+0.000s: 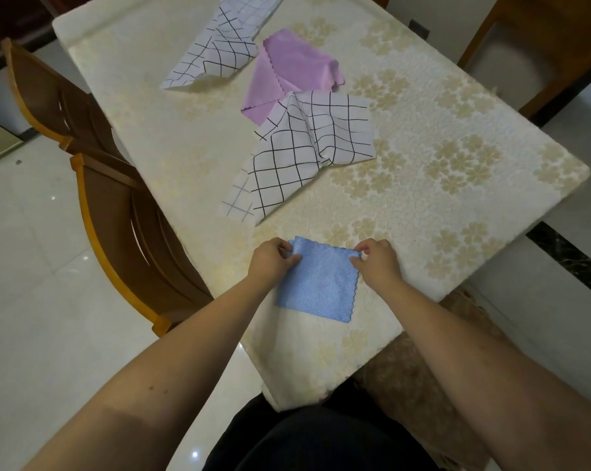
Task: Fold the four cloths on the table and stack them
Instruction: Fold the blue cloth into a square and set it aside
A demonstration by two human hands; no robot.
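The table point(457, 198) is the biggest thing before me, covered with a cream cloth that has pale flower prints. At its left side stand two wooden chairs point(124, 232), one behind the other, and another chair shows at the top right corner.

On the table lie four cloths. The near checked cloth point(307, 151), white with black lines, lies crumpled in the middle of the table, not folded. The far checked cloth point(219, 52) is at the far end, also loose and partly turned over. Between these two is the pink cloth point(287, 76), rumpled, and its near corner goes under the near checked cloth, so they touch.

The blue cloth point(318, 283) is the closest to me, near the table edge in front of my body. It lies flat as a neat square with zigzag edges; it looks already folded, but I cannot count the layers.

My left hand point(270, 263) pinches the far left corner of the blue cloth between thumb and fingers. My right hand point(377, 261) pinches the far right corner in the same way, fingers curled close. Both hands are at the far edge of the cloth, and my forearms reach along its two sides.
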